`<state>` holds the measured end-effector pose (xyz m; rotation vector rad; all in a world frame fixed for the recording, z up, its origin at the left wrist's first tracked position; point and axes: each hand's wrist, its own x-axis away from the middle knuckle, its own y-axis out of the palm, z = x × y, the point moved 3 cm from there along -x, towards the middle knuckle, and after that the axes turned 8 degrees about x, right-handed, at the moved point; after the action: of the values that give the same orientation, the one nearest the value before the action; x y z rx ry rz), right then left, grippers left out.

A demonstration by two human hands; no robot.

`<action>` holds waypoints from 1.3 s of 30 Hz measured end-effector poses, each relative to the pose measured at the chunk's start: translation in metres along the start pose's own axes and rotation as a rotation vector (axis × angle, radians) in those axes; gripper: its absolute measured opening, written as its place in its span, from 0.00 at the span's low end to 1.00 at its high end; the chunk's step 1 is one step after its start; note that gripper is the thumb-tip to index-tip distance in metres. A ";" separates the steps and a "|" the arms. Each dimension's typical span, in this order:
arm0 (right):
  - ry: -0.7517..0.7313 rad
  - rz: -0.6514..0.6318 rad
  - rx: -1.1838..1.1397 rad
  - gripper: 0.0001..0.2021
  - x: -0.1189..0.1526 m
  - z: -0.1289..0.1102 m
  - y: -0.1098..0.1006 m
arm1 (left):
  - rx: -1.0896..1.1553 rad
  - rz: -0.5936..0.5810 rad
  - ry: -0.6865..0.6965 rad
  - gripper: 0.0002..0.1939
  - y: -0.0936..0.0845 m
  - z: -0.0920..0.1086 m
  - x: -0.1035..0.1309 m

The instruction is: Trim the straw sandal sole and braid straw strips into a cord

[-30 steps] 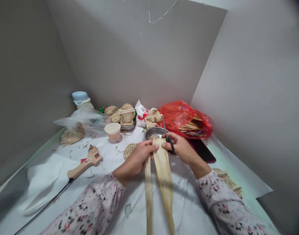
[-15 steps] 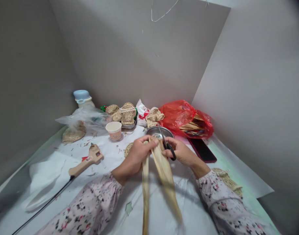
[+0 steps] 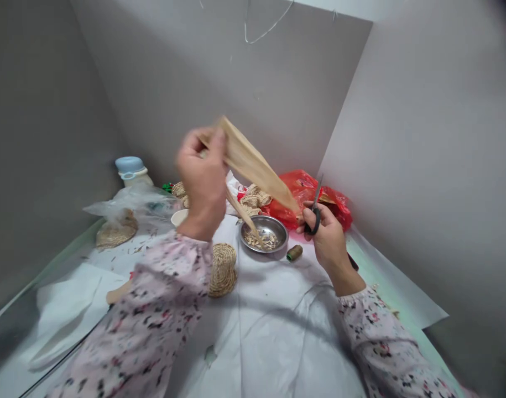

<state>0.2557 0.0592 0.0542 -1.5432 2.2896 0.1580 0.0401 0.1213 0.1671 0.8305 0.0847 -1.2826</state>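
My left hand (image 3: 203,179), raised and slightly blurred, is closed on a wide, pale dried husk strip (image 3: 259,168). The strip slants down to the fingertips of my right hand (image 3: 330,240), which seem to touch its far end. In that same right hand are black-handled scissors (image 3: 314,218), blades pointing up. A narrower husk strip (image 3: 241,209) hangs from behind my left hand, its lower end over a metal bowl (image 3: 284,239) holding small husk scraps. Below the bowl's left side lies a coiled woven piece (image 3: 223,271); a brown thread spool (image 3: 295,253) lies to its right.
A red plastic bag (image 3: 298,182) stands behind my right hand. To the left are a clear bag (image 3: 132,202), a blue-lidded bottle (image 3: 130,168) and a paper cup (image 3: 178,216). My left sleeve mostly covers a glue gun (image 3: 116,294). Grey walls enclose the table.
My left hand has risen up and left with the husk, turning the strips round. My right hand has moved right with the scissors. The bowl, spool and woven piece are now uncovered.
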 end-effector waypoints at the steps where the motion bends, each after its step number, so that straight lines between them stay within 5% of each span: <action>1: 0.009 -0.003 0.019 0.22 0.000 -0.002 -0.001 | 0.058 0.015 0.084 0.06 0.000 0.009 0.002; 2: 0.020 -0.018 0.050 0.23 0.000 -0.005 -0.002 | 0.073 -0.047 0.068 0.06 0.001 0.015 0.006; 5: 0.044 -0.170 0.199 0.22 0.002 -0.014 -0.005 | 0.010 -0.318 -0.366 0.09 0.000 0.012 0.033; 9: 0.028 -0.661 0.497 0.19 0.020 -0.017 -0.002 | -0.124 -0.414 -0.709 0.12 -0.024 -0.004 0.092; 15: -0.004 -0.900 1.016 0.19 0.045 -0.006 0.010 | -0.114 -0.260 -0.995 0.13 -0.059 -0.033 0.152; 23: 0.001 -1.111 1.350 0.20 0.068 -0.018 0.039 | 0.086 -0.216 -1.051 0.13 -0.070 -0.056 0.160; 28: 0.031 -1.213 1.062 0.17 0.062 -0.013 0.031 | 0.166 -0.202 -0.976 0.12 -0.081 -0.064 0.151; 33: 0.236 -1.015 0.403 0.13 0.055 -0.004 0.047 | 0.230 -0.207 -0.935 0.12 -0.086 -0.070 0.150; 39: 0.267 -0.862 0.036 0.13 0.074 0.020 0.081 | 0.307 -0.123 -0.829 0.16 -0.088 -0.069 0.147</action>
<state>0.1624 0.0327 -0.0009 -2.4765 1.5665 -0.3332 0.0378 0.0390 0.0013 0.4949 -0.7456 -1.6931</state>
